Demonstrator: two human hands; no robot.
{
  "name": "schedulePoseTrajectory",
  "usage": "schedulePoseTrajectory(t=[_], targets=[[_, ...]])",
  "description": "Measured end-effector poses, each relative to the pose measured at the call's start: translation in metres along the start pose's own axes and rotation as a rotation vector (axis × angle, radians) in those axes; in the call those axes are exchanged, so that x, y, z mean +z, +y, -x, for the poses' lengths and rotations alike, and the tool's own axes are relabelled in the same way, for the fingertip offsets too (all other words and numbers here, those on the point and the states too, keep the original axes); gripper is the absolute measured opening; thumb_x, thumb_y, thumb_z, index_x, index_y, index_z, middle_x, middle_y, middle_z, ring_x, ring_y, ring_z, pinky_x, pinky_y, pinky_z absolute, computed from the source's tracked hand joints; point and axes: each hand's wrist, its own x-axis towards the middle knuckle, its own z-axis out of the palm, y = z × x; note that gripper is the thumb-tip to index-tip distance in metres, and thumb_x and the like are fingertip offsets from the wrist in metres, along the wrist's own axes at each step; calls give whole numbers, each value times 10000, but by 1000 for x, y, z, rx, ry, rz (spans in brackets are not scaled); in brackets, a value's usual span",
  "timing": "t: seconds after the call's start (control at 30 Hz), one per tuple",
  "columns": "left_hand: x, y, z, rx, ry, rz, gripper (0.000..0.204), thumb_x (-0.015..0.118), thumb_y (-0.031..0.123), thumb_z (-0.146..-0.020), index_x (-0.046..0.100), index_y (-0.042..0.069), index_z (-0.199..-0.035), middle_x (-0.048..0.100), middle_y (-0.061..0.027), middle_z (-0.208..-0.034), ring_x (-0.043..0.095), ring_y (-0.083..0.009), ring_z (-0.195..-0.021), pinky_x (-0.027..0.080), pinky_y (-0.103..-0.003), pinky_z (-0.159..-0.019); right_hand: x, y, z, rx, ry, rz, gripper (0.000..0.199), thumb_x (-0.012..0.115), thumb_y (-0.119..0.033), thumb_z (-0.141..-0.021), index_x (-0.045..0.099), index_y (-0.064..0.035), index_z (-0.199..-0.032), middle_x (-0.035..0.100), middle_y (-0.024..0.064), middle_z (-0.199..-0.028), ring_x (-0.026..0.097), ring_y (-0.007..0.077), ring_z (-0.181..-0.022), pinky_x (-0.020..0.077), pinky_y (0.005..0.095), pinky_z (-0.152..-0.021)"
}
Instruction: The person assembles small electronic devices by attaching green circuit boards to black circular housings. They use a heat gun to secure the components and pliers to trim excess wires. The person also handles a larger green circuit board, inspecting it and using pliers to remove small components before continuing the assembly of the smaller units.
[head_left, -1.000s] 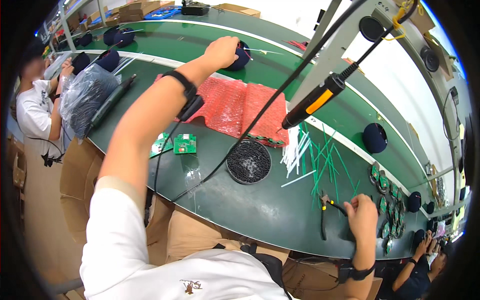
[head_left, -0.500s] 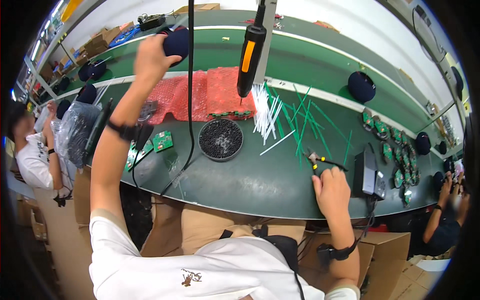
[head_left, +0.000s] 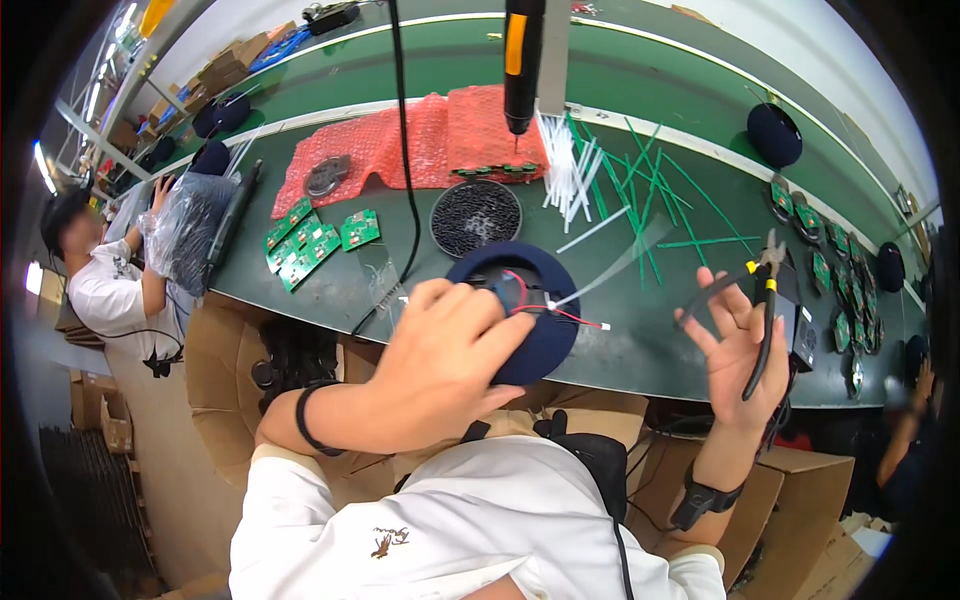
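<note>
My left hand (head_left: 440,350) grips a round navy-blue shell (head_left: 548,358) just over the table's front edge, its open side up. Red and black wires (head_left: 578,319) come out of the shell, and one ends in a small white plug. From the wires a whitish cable tie (head_left: 615,272) sticks out to the upper right, its tail blurred. My right hand (head_left: 745,355) is raised to the right of the shell, fingers partly spread, holding a pair of cutting pliers (head_left: 768,290) with black handles and yellow bands. The pliers' jaws point up, apart from the shell.
A black dish of small dark pieces (head_left: 476,218) stands beyond the shell. Green circuit boards (head_left: 303,250) lie at left, by red bubble wrap (head_left: 365,150). White and green strips (head_left: 655,195) spread behind. An electric screwdriver (head_left: 522,70) hangs overhead. Round board assemblies (head_left: 840,270) cluster at right.
My left hand has brought the navy shell from the far rail down to the front of the table. My right hand has lifted the cutting pliers off the table. The view has shifted.
</note>
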Motion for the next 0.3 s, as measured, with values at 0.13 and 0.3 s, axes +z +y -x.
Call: schedulePoseTrajectory(t=[0.13,0.3], targets=[[25,12,-9,13,-50,-58,723,948,227,-552,634,71,-1184,553,-74,-953,574,-287,-911,406,-460,-873,-4,-3,21,-36,35,39,380,474,-426,-1077,510,-102,-882,512,273,-1417,344,496,-1490,503,705,-1026],[19,16,-19,-14,-98,61,691,932,259,-629,619,73,-1216,557,-98,-1017,565,-297,-965,402,-455,-873,-27,-2,42,15,-47,151,464,560,-482,-1021,564,-39,-1158,510,248,-1406,392,452,-1476,505,699,-1031]])
